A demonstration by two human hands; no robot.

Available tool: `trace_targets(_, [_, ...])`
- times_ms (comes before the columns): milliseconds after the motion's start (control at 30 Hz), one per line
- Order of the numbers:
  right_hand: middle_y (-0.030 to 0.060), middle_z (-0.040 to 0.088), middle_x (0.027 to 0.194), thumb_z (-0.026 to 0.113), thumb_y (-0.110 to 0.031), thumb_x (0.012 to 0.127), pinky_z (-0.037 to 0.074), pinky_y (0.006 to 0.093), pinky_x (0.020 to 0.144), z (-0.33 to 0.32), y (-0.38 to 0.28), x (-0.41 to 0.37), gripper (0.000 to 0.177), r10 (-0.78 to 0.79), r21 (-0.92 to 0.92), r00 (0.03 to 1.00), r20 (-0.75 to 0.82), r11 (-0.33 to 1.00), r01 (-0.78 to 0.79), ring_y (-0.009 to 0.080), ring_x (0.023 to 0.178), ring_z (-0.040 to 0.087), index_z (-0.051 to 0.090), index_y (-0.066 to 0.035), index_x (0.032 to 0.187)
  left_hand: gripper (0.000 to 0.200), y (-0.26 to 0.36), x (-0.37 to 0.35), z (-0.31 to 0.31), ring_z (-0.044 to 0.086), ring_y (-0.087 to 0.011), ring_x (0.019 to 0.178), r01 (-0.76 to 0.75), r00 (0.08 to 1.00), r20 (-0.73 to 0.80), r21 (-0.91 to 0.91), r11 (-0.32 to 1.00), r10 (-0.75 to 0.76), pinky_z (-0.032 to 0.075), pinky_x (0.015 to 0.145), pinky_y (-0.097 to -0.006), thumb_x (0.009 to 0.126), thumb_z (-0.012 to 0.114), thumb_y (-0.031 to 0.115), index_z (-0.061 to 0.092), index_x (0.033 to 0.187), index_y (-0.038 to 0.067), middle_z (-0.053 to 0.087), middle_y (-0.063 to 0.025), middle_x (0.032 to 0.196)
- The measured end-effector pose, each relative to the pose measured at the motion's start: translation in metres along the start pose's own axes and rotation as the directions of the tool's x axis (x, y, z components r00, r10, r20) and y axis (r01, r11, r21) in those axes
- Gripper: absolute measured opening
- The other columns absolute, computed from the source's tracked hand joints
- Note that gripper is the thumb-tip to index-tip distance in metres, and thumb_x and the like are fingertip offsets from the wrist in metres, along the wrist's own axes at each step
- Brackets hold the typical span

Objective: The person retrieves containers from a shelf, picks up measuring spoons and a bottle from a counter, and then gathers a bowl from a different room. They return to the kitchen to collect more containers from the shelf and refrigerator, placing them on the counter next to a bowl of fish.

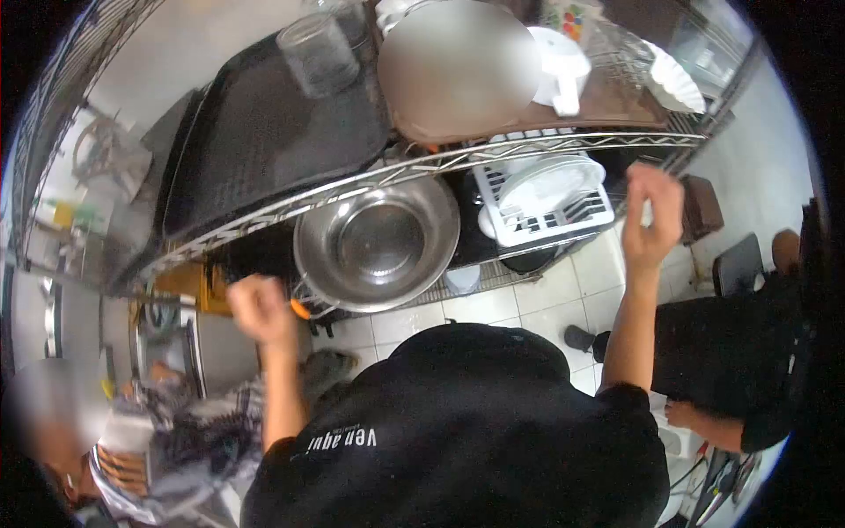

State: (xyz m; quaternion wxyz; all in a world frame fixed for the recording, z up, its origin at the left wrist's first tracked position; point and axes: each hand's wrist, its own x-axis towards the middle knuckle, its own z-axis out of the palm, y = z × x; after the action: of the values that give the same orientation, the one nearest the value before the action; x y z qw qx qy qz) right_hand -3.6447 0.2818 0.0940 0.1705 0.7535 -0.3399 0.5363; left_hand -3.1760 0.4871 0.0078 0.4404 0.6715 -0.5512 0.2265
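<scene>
My left hand (260, 308) is raised at the left with its fingers curled in, blurred by motion. Just right of it are the rim of a large stainless steel bowl (308, 255) and a small orange piece (301, 309). My right hand (653, 216) is up at the right, fingers curled toward the thumb, with a pale patch between them that I cannot identify. Nearest to it is a white dish rack (550, 231) holding white plates (554, 187). Whatever either hand may hold is hidden or too small to make out.
A wire shelf (422, 165) spans the front, bearing a dark tray (273, 132), a glass jar (319, 57) and a white pitcher (556, 70). One person in patterned clothing (185, 440) is at lower left; another in black (722, 352) is at right.
</scene>
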Motion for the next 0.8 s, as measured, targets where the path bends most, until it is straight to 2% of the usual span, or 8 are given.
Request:
trace_targets(33, [0.011, 0.068, 0.092, 0.065, -0.003, 0.085, 0.048, 0.0336, 0.076, 0.008, -0.002, -0.02, 0.014, 0.054, 0.113, 0.991, 0.12, 0.991, -0.067, 0.0267, 0.087, 0.063, 0.069, -0.004, 0.098, 0.047, 0.015, -0.032, 0.026, 0.05, -0.0255, 0.103, 0.368, 0.929, 0.086, -0.1, 0.924, -0.36, 0.043, 0.092, -0.0406, 0.09, 0.066, 0.028, 0.048, 0.118, -0.006, 0.051, -0.0147, 0.113])
trace_targets(100, [0.0122, 0.068, 0.091, 0.063, -0.009, 0.087, 0.049, 0.0329, 0.073, 0.029, -0.009, -0.052, 0.013, 0.26, 0.202, 0.805, 0.534, 0.884, -0.42, 0.0255, 0.084, 0.064, 0.068, -0.002, 0.098, 0.083, 0.008, -0.103, 0.073, 0.034, -0.0352, 0.128, 0.587, 0.8, 0.053, 0.139, 0.798, -0.598, 0.033, 0.106, -0.0459, 0.084, 0.074, 0.037, 0.03, 0.138, -0.008, 0.03, -0.0243, 0.138])
trace_targets(167, [0.0136, 0.069, 0.096, 0.063, -0.023, 0.089, 0.051, 0.0312, 0.073, 0.049, -0.009, -0.086, 0.025, 0.201, 0.102, 0.482, 0.853, 0.841, -0.531, 0.0258, 0.084, 0.066, 0.068, -0.002, 0.102, 0.112, 0.022, -0.115, 0.084, 0.015, -0.0418, 0.14, 0.732, 0.681, 0.064, -0.068, 0.678, -0.729, 0.022, 0.113, -0.0483, 0.078, 0.078, 0.042, 0.006, 0.148, -0.007, 0.009, -0.0288, 0.148])
trace_targets(367, [0.0269, 0.063, 0.113, 0.064, -0.06, 0.081, 0.056, 0.0356, 0.072, 0.154, -0.054, -0.158, 0.104, -0.023, -0.11, -0.126, 0.992, 0.348, -0.931, 0.0262, 0.092, 0.067, 0.018, 0.005, 0.148, 0.109, -0.008, -0.124, 0.096, 0.028, -0.0438, 0.136, 0.689, 0.714, 0.026, 0.153, 0.709, -0.699, 0.032, 0.108, -0.0511, 0.07, 0.085, 0.03, 0.018, 0.143, -0.013, 0.028, -0.0353, 0.143])
trace_targets(500, [0.0292, 0.041, 0.14, 0.064, -0.053, 0.084, 0.05, 0.0465, 0.092, 0.19, -0.106, -0.144, 0.102, 0.064, -0.058, -0.05, 0.997, 0.139, -0.989, 0.0388, 0.114, 0.055, 0.011, 0.005, 0.148, 0.054, -0.014, -0.092, 0.064, 0.058, -0.0107, 0.062, 0.972, 0.234, 0.433, -0.11, 0.207, -0.871, 0.043, 0.048, -0.0222, 0.082, 0.075, 0.023, 0.056, 0.121, -0.011, 0.066, -0.0131, 0.094])
trace_targets(567, [0.0367, 0.022, 0.146, 0.06, -0.042, 0.09, 0.023, 0.0504, 0.114, 0.197, -0.124, -0.153, 0.09, 0.14, 0.206, 0.309, 0.941, 0.489, -0.848, 0.0501, 0.137, 0.024, 0.009, 0.006, 0.147, 0.034, -0.029, -0.093, 0.06, 0.049, -0.0057, 0.049, 0.994, 0.111, 0.614, -0.084, 0.075, -0.781, 0.036, 0.041, -0.0173, 0.091, 0.066, 0.024, 0.062, 0.111, -0.003, 0.063, -0.003, 0.078])
trace_targets(667, [0.0465, 0.004, 0.144, 0.057, -0.04, 0.092, 0.02, 0.0435, 0.116, 0.179, -0.138, -0.133, 0.089, 0.114, 0.159, 0.314, 0.943, 0.674, -0.722, 0.0559, 0.138, 0.007, 0.004, 0.004, 0.148, 0.027, -0.047, -0.101, 0.058, 0.044, -0.0045, 0.046, 0.983, 0.102, 0.605, -0.181, -0.011, -0.789, 0.034, 0.04, -0.0168, 0.095, 0.06, 0.025, 0.064, 0.105, 0.001, 0.061, -0.001, 0.077])
trace_targets(800, [0.0463, 0.001, 0.144, 0.056, -0.037, 0.093, 0.026, 0.0511, 0.113, 0.169, -0.15, -0.11, 0.087, 0.047, 0.463, 0.545, 0.837, 0.469, -0.752, 0.0587, 0.135, 0.014, -0.001, 0.0, 0.149, 0.02, -0.054, -0.103, 0.042, 0.04, -0.0035, 0.048, 0.958, 0.168, 0.586, -0.285, -0.008, -0.793, 0.034, 0.039, -0.0153, 0.098, 0.054, 0.023, 0.061, 0.091, 0.005, 0.053, 0.0022, 0.072])
